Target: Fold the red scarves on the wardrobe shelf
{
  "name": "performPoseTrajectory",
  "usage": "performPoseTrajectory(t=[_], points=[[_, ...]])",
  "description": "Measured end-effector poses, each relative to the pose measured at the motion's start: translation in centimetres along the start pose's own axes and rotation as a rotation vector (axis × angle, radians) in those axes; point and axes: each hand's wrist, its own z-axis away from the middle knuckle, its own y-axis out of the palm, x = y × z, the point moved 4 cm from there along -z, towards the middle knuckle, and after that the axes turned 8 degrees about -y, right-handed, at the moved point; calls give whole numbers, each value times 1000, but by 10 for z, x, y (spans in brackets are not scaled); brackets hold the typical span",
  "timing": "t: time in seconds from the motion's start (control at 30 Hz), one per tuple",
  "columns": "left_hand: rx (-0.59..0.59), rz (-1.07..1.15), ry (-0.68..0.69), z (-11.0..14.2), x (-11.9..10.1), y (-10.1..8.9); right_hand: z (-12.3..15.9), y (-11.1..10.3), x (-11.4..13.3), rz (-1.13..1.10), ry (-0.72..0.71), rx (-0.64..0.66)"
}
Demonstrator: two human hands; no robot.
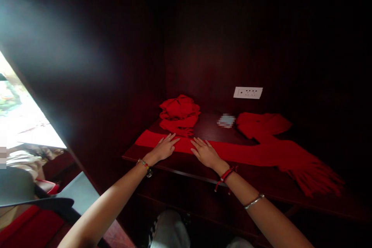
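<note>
A long red scarf lies along the front of a dark wooden desk, folded to a narrow strip on the left. Its right part spreads out, with a fringe fanned toward the right. My left hand rests on the strip's left half, fingers spread. A short way to the right, my right hand lies flat on the same strip, fingers stretched out. Just behind my left hand sits a crumpled red scarf bundle with a short fringe. Another bunched red fabric part lies at the back right, touching the long scarf.
A small pale item, blurred out, lies on the desk between the red piles. On the back wall is a white socket plate. A dark partition rises at the left; beyond it stands a grey chair.
</note>
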Motion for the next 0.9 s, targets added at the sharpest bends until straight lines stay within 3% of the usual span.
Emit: performPoseTrajectory(t=[0.1, 0.27, 0.37, 0.43, 0.53, 0.63, 0.73, 0.9], points=[[63, 14, -42, 0, 7, 1, 4, -1, -1, 1, 15, -7], [42, -50, -306, -1, 67, -4, 6, -1, -1, 1, 28, -7], [-20, -89, -414, 1, 84, -11, 5, -2, 0, 4, 28, -18], [-99, -89, -411, 3, 74, -15, 5, -4, 1, 10, 27, -34], [-167, -28, -242, 4, 39, -14, 5, -7, 2, 28, 20, -65], [-43, 27, -109, 6, 11, -2, 9, -6, 0, 28, 19, -24], [69, 30, -130, 6, 10, 6, 15, -1, -5, 10, 17, 65], [139, 33, -194, 3, 21, 7, 18, -2, -8, -2, 21, 115]])
